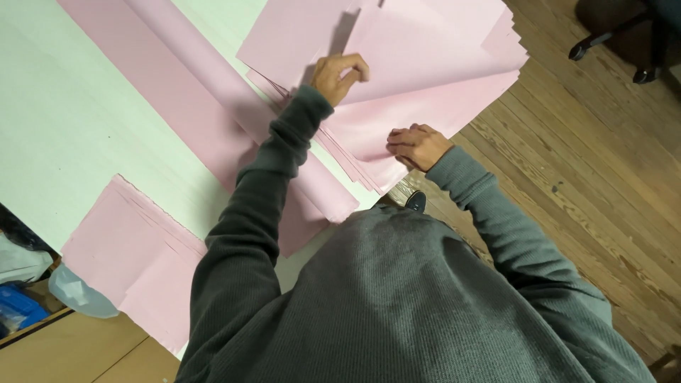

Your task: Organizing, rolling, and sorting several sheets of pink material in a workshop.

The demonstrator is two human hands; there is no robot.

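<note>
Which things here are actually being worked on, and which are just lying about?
In hand:
- left hand lifting the top pink sheet
- right hand pressing the fanned pink stack

Lying about:
- pink roll
- second pink pile
- clear plastic bag
- chair base

Stack of large pink paper sheets [425, 106] lies on white desk [85, 120], at 1 o'clock from the person. Left hand [342, 76] rests on a lifted sheet; right hand [417, 145] at the stack's near edge, 4 o'clock from left. Long pink paper roll [213, 92] lies at 10 o'clock of stack. Second pink sheet pile [135, 255] at 8 o'clock, overhanging desk edge. Wooden plank floor [589, 156] at 3 o'clock.
</note>
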